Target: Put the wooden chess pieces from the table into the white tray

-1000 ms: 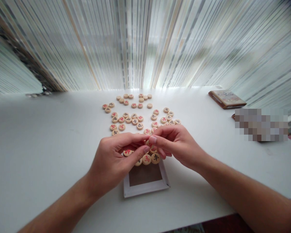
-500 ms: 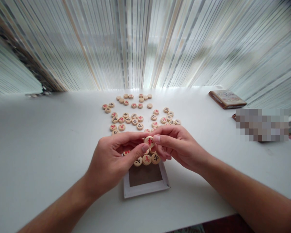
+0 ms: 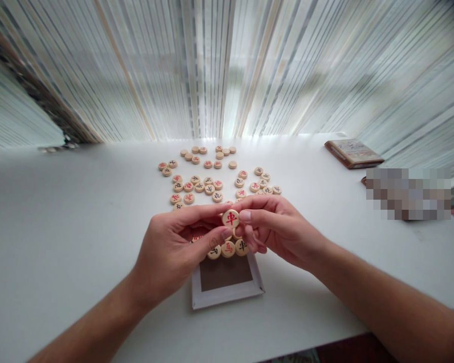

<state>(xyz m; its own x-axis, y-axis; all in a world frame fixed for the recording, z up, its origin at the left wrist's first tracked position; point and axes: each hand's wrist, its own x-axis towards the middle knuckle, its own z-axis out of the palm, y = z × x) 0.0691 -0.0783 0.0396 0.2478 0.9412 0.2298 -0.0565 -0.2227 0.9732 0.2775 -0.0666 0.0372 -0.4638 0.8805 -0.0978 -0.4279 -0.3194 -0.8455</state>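
At twelve o'clock, round pieces (image 3: pixel 189 198) lie on the table (image 3: pixel 79 227); your left hand (image 3: pixel 174 247) and right hand (image 3: pixel 278 227) hide some. A flat box (image 3: pixel 353 153) sits at two, a white-edged tray (image 3: pixel 230 293) at six. Both hands pinch the red-marked piece (image 3: pixel 230 218) in the middle. A second ago your right thumb hid part of its mark; now it shows whole.

L hand (image 3: pixel 170 242) & R hand (image 3: pixel 280 225) bare — forearms (image 3: pixel 134 297) bare too, thumbnails (image 3: pixel 226 234) short

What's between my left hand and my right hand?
In the head view, a round wooden piece with a red character is held between your left hand and right hand; more pieces show below it.
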